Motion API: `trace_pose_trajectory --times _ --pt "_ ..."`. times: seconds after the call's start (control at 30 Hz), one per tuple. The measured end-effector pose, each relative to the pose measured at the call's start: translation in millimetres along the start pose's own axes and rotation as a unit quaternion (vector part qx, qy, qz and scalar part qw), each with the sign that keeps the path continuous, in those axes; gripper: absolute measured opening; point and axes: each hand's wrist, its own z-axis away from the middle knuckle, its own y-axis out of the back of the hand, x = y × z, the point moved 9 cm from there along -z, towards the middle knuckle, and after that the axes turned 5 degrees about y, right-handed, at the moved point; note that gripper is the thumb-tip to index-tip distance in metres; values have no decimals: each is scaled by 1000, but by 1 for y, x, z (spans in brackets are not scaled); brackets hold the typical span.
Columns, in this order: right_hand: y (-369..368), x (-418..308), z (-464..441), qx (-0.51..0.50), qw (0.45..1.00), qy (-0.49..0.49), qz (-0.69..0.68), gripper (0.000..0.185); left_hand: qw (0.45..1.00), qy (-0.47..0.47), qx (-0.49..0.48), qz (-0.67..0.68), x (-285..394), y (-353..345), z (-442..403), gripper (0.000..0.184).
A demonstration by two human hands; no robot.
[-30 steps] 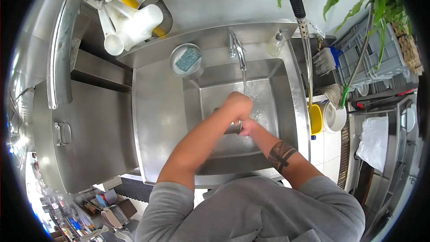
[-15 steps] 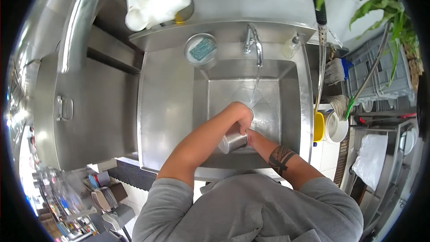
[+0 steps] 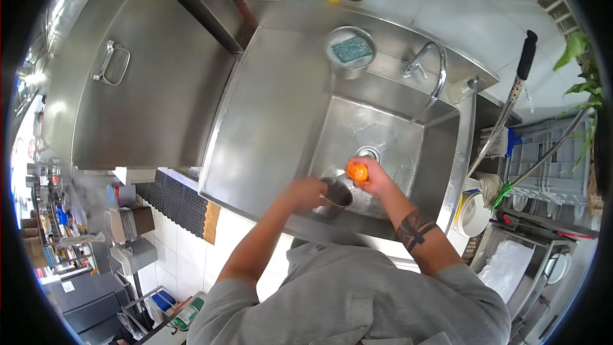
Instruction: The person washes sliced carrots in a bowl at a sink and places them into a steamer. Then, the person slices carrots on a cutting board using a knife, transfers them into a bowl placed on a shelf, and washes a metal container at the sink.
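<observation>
My left hand (image 3: pixel 302 195) is closed at the rim or handle side of a steel cup (image 3: pixel 336 199), whose open mouth faces up at the near left of the sink (image 3: pixel 408 144). Its fingertips are partly hidden. My right hand (image 3: pixel 378 179) has its fingers wrapped round a small, round orange thing (image 3: pixel 359 172), over the sink close to the drain (image 3: pixel 368 153). I cannot make out exactly what the orange thing is. From the curved tap (image 3: pixel 440 70) a thin stream of water falls into the basin.
Behind the sink stands a round metal bowl (image 3: pixel 348 71) with a green scouring sponge (image 3: pixel 352 50) on it. A soap bottle (image 3: pixel 461 89) stands right of the tap. To the left is a steel cabinet (image 3: pixel 147 102); grey crates (image 3: pixel 549 160) and a white bucket (image 3: pixel 472 214) are at the right.
My hands have moved apart; they were close together at the steel cup. The cup now shows its open mouth, and the orange thing has come into view. The camera view has turned and shifted.
</observation>
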Motion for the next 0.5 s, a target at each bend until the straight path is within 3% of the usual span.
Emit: trace_pose_trajectory --times 0.03,0.1,0.17,0.23,0.27,0.33,0.37,0.43,0.5 --pt "-31 -17 -9 18 999 34 29 18 997 15 75 28 -7 3 12 38" --pt "-114 -56 -16 -1 980 115 161 18 992 35 103 63 -9 -7 24 38" --pt "-183 -76 -38 -54 900 237 362 18 986 50 128 93 -8 -15 27 38" --pt "-243 -75 -57 -77 668 447 590 26 963 -18 212 168 4 -8 29 40" --pt "-245 -63 -75 -73 669 450 587 26 960 -39 222 166 11 -7 27 36" --pt "-266 -31 -80 -47 399 543 737 35 962 -28 221 156 31 8 29 33" --pt "-266 -26 -79 -48 400 544 736 35 963 -15 223 149 36 13 28 31" --pt "-261 -24 -74 -40 463 561 686 36 968 6 211 137 36 12 20 38" --pt "-253 -52 -41 -29 465 583 665 35 948 -46 256 182 44 23 11 36"
